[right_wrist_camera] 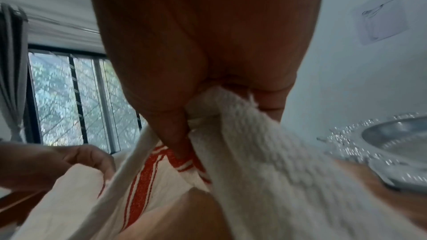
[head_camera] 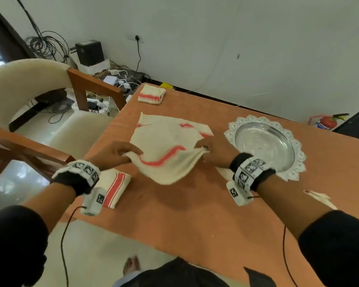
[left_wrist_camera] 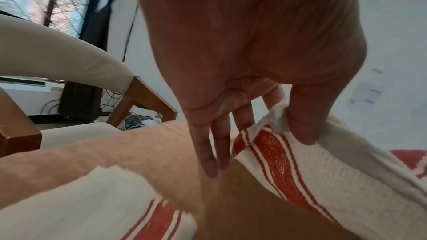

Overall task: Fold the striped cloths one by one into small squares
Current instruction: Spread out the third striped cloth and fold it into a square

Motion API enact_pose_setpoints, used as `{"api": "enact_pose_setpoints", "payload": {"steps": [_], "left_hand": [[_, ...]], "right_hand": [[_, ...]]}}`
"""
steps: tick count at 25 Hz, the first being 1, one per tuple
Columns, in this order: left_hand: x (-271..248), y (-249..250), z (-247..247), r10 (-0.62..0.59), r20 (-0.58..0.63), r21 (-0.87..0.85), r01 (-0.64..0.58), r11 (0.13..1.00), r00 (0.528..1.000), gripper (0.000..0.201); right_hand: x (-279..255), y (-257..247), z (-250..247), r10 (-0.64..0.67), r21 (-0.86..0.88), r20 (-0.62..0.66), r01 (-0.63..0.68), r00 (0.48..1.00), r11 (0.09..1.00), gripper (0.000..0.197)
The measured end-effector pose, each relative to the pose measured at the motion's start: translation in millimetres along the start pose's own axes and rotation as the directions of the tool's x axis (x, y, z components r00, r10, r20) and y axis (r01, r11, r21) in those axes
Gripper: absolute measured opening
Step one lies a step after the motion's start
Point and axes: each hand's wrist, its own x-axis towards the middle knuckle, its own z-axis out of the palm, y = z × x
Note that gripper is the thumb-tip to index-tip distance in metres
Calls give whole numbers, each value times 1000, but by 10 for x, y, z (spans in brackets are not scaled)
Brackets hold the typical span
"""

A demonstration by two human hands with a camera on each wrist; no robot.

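The person stands at the orange table [head_camera: 195, 214] with a cream cloth with red stripes [head_camera: 170, 139] spread in the middle of it. The left hand [head_camera: 114, 155] pinches the cloth's near left corner between thumb and fingers, the other fingers hanging loose, and the right hand [head_camera: 214, 150] has its fingers curled tightly round the near right corner. Between them the near edge is lifted off the table and sags, while the far half lies flat. A folded cloth [head_camera: 114, 189] sits near the left wrist, another folded one [head_camera: 151, 94] at the far corner. A silver plate [head_camera: 265, 146] lies just right of the cloth.
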Motion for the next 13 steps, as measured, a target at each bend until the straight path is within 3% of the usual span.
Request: {"api": "enact_pose_setpoints", "payload": {"steps": [3, 5, 7, 10, 13], "left_hand": [[-84, -251, 278, -17, 177, 88, 1, 996, 984, 28], [-149, -362, 367, -40, 237, 160, 2, 987, 971, 28], [-209, -484, 402, -83, 260, 224, 23, 974, 962, 28], [-277, -637, 473, -140, 261, 288, 61, 956, 955, 40], [-368, -651, 635, -150, 329, 349, 28, 937, 932, 64]], "right_hand": [[-153, 72, 390, 84, -118, 213, -60, 973, 991, 19], [-285, 106, 570, 118, -206, 328, -51, 937, 977, 21], [-416, 150, 749, 161, -263, 414, -52, 896, 963, 8], [-606, 306, 973, 277, -323, 485, -124, 830, 938, 26], [-817, 383, 1040, 335, -438, 472, -112, 816, 892, 25]]}}
